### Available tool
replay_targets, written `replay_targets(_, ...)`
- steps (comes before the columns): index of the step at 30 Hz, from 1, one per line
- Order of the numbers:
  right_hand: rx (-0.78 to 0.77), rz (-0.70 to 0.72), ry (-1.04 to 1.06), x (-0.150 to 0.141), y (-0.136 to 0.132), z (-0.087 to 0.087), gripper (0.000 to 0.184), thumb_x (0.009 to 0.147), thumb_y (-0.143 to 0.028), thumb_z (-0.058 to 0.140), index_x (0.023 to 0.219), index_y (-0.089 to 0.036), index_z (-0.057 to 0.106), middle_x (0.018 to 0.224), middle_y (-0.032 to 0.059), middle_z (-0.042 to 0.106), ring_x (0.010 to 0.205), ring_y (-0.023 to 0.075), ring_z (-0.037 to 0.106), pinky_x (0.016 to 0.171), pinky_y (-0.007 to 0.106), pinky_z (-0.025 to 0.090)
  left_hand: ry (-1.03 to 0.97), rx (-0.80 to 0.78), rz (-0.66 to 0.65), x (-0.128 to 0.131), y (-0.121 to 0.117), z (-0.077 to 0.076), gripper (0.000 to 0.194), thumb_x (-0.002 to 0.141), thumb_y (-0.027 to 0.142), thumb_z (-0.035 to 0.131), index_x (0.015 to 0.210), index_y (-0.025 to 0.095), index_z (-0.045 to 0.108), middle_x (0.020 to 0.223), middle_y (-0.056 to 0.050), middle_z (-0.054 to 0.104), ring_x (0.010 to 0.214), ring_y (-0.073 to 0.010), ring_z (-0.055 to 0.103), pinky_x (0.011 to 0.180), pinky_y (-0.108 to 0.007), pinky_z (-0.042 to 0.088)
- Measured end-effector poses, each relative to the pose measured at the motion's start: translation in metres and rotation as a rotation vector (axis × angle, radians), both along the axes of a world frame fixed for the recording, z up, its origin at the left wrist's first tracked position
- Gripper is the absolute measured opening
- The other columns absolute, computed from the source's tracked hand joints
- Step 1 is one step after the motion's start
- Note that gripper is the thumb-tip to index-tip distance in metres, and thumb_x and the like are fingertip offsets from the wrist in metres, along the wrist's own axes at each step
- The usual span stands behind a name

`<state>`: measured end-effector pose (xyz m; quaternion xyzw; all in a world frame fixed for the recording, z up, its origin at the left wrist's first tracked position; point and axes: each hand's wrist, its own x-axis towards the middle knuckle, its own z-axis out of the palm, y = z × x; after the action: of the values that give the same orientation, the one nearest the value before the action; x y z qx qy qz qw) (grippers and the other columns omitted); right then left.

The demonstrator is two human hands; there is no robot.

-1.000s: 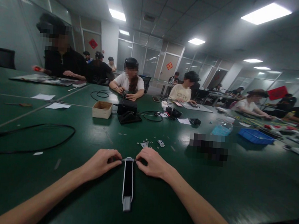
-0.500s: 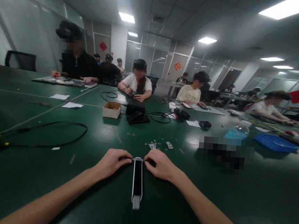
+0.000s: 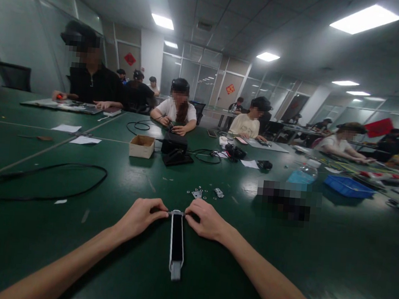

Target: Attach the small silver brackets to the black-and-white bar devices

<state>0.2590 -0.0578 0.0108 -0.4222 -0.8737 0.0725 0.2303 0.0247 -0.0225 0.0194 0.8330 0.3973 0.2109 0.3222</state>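
Observation:
Flat on the green table lies a long narrow device with a black middle, a pale rim and a grey tab at its near end. My left hand pinches a thin dark piece that sticks out on the left of the device's far end. On the opposite side, my right hand pinches the matching dark piece, with its fingertips close to the rim. What exactly these pieces are is too small to make out. Just beyond my hands lie two small metal plates and several tiny bits.
A small box and a black device on a stand are farther back. Black cable loops at left. To the right are a blurred-out dark object, a bottle of blue liquid and a blue tray. Co-workers sit across the table.
The view has turned slightly to the right, so everything sits farther left in the picture. Both hands keep their pinch at the device's far end.

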Motion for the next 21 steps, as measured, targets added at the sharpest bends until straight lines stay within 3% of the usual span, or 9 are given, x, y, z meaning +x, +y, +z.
replay_targets(10, 0.037, 0.005, -0.102, 0.003, 0.002, 0.008, 0.014, 0.086, -0.026, 0.056, 0.091, -0.015, 0.063, 0.087, 0.0057, 0.063, 0.083, 0.0160, 0.055, 0.077, 0.029, 0.044, 0.027, -0.025, 0.017, 0.006, -0.003, 0.005, 0.027, 0.078, 0.043, 0.056, 0.087, 0.020, 0.068, 0.086, 0.000, 0.072, 0.077, -0.0198, 0.065, 0.072, -0.030, 0.048)
replay_targets(12, 0.067, -0.087, -0.119, 0.010, 0.004, 0.012, 0.018, 0.086, -0.029, 0.055, 0.093, -0.014, 0.063, 0.090, 0.0069, 0.063, 0.085, 0.0172, 0.055, 0.079, 0.031, 0.044, 0.038, -0.030, 0.027, 0.006, -0.003, 0.006, 0.028, 0.078, 0.045, 0.056, 0.086, 0.021, 0.068, 0.085, 0.000, 0.072, 0.076, -0.0197, 0.064, 0.072, -0.030, 0.049)
replay_targets(17, 0.050, -0.469, -0.172, 0.035, 0.014, 0.014, 0.022, 0.090, -0.024, 0.046, 0.101, -0.013, 0.062, 0.100, 0.0104, 0.062, 0.092, 0.0197, 0.055, 0.081, 0.033, 0.045, 0.086, -0.056, 0.026, 0.006, -0.004, 0.008, 0.034, 0.078, 0.049, 0.055, 0.092, 0.021, 0.067, 0.091, -0.001, 0.071, 0.079, -0.0202, 0.063, 0.072, -0.030, 0.049)
replay_targets(21, -0.054, -0.541, -0.222, 0.045, 0.021, 0.007, 0.025, 0.091, -0.026, 0.046, 0.106, -0.014, 0.062, 0.105, 0.0118, 0.061, 0.098, 0.0218, 0.055, 0.083, 0.034, 0.046, 0.116, -0.043, 0.001, 0.005, -0.003, 0.009, 0.037, 0.080, 0.049, 0.052, 0.098, 0.020, 0.066, 0.095, -0.002, 0.070, 0.080, -0.0193, 0.061, 0.071, -0.030, 0.048)
